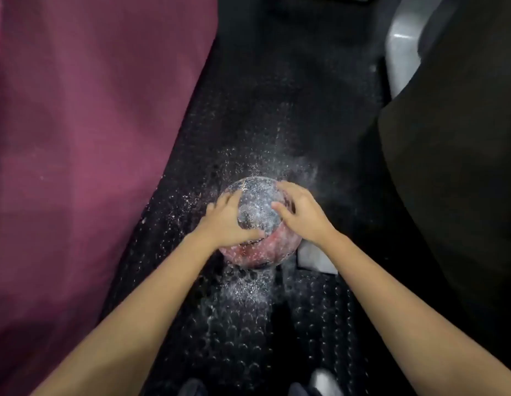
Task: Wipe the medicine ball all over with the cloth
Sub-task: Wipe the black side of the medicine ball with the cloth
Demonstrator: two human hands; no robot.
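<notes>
2 hands on a dusty medicine ball on a dark studded floor.

No brand, label or writing can be read anywhere. At the left hangs a maroon fabric (85, 144), draping down to the black floor mat (248, 332), whose raised round studs are sprinkled with white powder around the ball. The left hand (225, 221) lies on the left side of the medicine ball (261, 224), fingers spread and curved over its surface, thumb across the front. The ball sits on the mat at the middle of the view; its top is grey-white with powder, its lower front reddish; being round, it shows no long axis. The right hand (302, 215) cups the ball's upper right side, fingers curved against it. Just right of the ball, under the right wrist, a white cloth (315, 257) lies on the mat, held by neither hand. At the far right stands a dark bulky shape (454, 167), and above it a pale grey object (405, 44).
</notes>
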